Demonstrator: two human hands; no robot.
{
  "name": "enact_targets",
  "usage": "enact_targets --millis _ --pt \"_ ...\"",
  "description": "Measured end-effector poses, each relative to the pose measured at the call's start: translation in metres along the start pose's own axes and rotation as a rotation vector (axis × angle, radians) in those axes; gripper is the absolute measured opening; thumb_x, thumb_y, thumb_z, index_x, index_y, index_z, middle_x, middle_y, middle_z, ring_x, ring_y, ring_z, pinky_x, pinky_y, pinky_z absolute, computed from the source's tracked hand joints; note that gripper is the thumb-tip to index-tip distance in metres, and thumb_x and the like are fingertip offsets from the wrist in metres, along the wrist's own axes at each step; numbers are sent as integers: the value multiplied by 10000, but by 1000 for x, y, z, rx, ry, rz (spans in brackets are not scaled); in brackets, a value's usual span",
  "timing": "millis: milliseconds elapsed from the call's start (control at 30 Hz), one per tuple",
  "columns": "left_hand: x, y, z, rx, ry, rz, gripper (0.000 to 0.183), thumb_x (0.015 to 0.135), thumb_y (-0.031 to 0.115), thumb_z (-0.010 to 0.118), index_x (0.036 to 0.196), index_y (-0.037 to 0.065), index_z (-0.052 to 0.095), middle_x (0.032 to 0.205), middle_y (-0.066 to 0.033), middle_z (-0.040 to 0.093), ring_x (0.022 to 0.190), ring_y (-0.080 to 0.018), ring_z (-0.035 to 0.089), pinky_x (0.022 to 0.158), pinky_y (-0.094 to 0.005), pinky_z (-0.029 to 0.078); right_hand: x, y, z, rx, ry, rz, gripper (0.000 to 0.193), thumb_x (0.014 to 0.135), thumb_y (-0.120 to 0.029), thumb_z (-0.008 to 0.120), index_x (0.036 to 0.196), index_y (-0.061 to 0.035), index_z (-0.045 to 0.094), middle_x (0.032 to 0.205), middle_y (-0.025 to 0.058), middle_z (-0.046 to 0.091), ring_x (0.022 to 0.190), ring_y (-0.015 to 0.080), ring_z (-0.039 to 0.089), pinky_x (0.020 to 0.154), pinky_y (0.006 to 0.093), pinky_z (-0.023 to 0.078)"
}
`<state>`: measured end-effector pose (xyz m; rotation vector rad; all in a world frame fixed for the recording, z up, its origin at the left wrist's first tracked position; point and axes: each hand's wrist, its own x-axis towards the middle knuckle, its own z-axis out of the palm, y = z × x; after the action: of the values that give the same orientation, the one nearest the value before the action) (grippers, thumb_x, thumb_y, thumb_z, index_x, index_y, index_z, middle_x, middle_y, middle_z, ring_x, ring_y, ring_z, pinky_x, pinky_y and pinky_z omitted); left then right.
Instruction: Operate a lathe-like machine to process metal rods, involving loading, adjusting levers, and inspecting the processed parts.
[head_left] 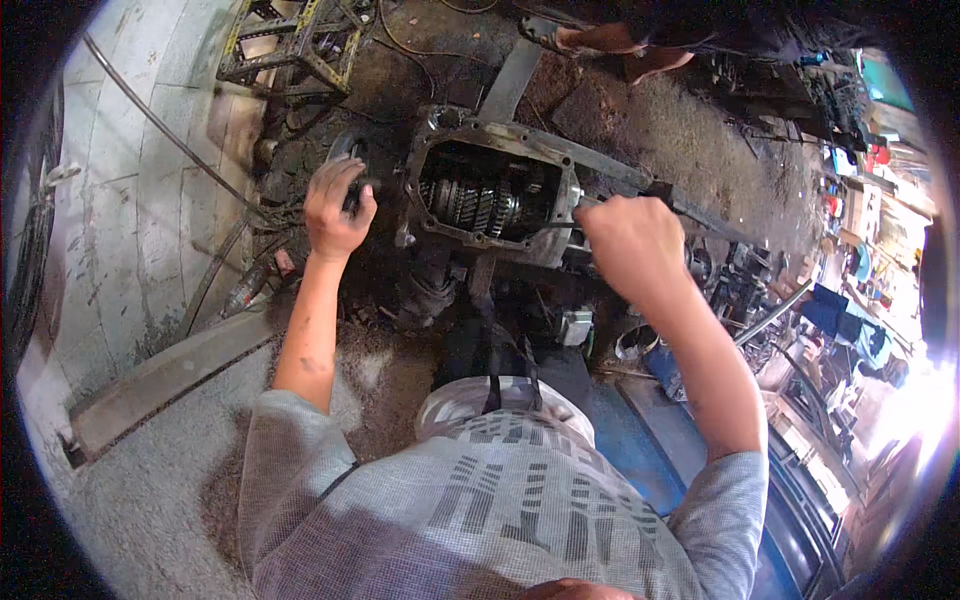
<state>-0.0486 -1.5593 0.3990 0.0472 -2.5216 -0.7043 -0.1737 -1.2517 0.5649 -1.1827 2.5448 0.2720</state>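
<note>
Nearest the view, a grey patterned shirt (430, 510) is seen. Beyond it, the right hand (632, 240) is closed, and a slim dark rod (553, 225) appears to be gripped in it; the handle end is hidden by the fist. The left hand (338, 207) is held loosely released, thumb parted from curled fingers; nothing grasped can be made out there.

Should the rod slip under force, the right knuckles could be knocked against the metal edge close by, most likely because of grease or a poor seat at the tip, which cannot be clearly seen. If it were levered against the teeth, a gear could be chipped. Dirt or a small part could also be dropped inside, since the top is uncovered.

The gear housing (546, 247) is placed in front of the body, between the two hands, its opening faced upward. A row of toothed metal gears (465, 205) is contained in it; the corners are lost in shadow.

To the left, a clear bottle (243, 292) is seen by the wall; its contents cannot be told. Farthest off, a yellow-edged metal frame (300, 50) is stood on the floor, and a bystander's sandalled foot (545, 35) is seen beyond the housing.
</note>
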Motion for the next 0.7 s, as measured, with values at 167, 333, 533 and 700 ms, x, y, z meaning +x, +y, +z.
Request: enact_targets --millis 167,333,533,700 --pt "6 -1 -11 -73 20 -118 212 821 119 624 1010 21 628 1019 -149 645 985 -346 607 869 -423 483 -5 -16 -24 -16 -46 59 50 705 -62 619 685 -81 659 707 129 668 680 282 682 557 390 533" --pt "21 -5 -12 -48 72 -95 189 823 85 623 1001 21 619 1007 -142 647 968 -342 607 854 -415 481 -11 -5 -13 -24 -105 114 71 742 -75 588 725 -92 655 723 132 667 680 294 678 572 409 532" --pt "34 -2 -3 -35 39 -126 182 821 87 622 995 37 635 1019 -120 651 999 -316 595 884 -399 466 -16 6 0 61 -109 164 146 707 -76 591 832 -122 651 698 145 638 682 351 645 586 459 509" --pt "38 -5 4 -22 -7 -100 201 846 119 615 1031 47 644 1054 -128 645 1015 -312 592 903 -393 455 -19 -1 0 15 -125 132 144 763 -79 562 845 -121 673 714 135 660 693 320 672 574 431 535"
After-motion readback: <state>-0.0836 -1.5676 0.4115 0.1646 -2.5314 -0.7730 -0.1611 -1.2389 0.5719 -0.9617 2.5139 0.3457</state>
